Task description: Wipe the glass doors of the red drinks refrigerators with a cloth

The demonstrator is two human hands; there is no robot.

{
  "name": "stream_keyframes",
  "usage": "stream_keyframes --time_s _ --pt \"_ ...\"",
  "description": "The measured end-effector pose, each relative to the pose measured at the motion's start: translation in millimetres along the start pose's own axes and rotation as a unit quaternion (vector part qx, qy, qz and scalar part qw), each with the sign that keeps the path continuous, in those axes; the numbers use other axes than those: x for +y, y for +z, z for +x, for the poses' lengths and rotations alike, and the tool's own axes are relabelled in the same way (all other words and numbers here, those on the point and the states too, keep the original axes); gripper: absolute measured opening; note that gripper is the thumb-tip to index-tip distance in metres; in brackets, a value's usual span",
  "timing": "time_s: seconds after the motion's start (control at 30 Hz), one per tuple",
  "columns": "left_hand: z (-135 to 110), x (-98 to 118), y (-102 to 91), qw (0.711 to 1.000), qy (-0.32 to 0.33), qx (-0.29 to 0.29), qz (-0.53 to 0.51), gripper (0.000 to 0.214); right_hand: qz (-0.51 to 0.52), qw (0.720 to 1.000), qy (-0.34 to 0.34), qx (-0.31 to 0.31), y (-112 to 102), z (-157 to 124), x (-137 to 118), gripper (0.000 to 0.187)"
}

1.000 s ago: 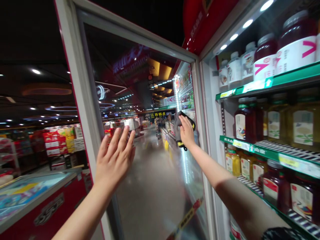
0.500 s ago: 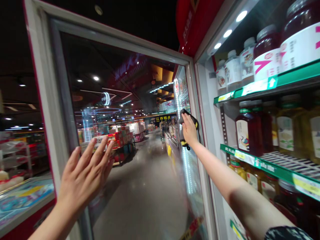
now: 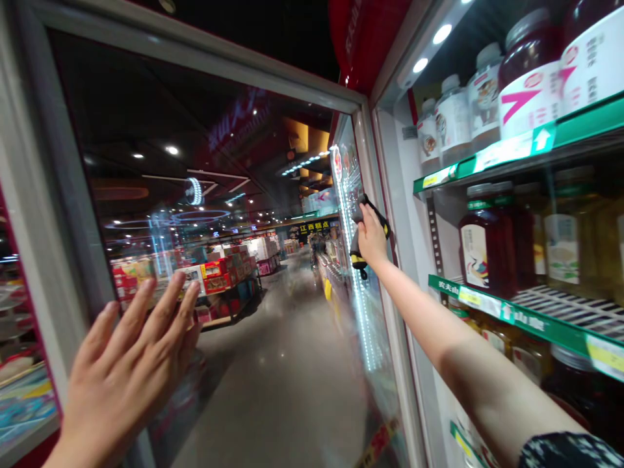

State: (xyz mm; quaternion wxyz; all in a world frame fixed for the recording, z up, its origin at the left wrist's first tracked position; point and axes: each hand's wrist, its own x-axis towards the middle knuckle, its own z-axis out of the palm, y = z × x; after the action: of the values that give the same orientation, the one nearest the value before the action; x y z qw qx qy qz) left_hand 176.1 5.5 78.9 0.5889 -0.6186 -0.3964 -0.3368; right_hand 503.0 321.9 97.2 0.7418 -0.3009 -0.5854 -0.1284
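My left hand (image 3: 124, 367) lies flat and open, fingers spread, against the glass of the open cooler door (image 3: 253, 273) near its grey frame. My right hand (image 3: 373, 239) reaches far in and presses a dark cloth with a yellow edge (image 3: 359, 250) against the glass close to the hinge side. Through the glass I see a shop aisle and stacked goods.
The open cooler on the right has green-edged shelves (image 3: 507, 311) holding dark red juice bottles (image 3: 482, 244), yellow bottles and white-labelled bottles (image 3: 451, 123) on top. A chest freezer (image 3: 24, 403) stands at the lower left behind the door.
The door has swung further left with my left hand on it, which now sits lower and further left. My right hand and cloth have shifted slightly up the glass.
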Motion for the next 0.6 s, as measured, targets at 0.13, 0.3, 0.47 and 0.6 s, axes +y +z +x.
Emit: stream_keyframes --time_s 0.13,0.3,0.47,0.6 --pt "3 5 -6.5 0.996 0.033 -0.039 0.073 0.072 0.0 1.0 0.008 -0.007 -10 -80 12 0.059" --pt "7 8 -12.9 0.996 0.039 -0.043 0.067 0.072 -0.002 1.0 0.016 0.02 -6 -116 18 0.059" --pt "5 4 -8.8 0.995 0.046 -0.037 0.084 0.074 0.011 0.999 -0.03 0.02 0 -99 -2 0.06" --pt "1 1 -4.3 0.992 0.052 -0.033 0.11 0.076 0.026 0.988 -0.128 -0.088 -13 -145 3 0.059"
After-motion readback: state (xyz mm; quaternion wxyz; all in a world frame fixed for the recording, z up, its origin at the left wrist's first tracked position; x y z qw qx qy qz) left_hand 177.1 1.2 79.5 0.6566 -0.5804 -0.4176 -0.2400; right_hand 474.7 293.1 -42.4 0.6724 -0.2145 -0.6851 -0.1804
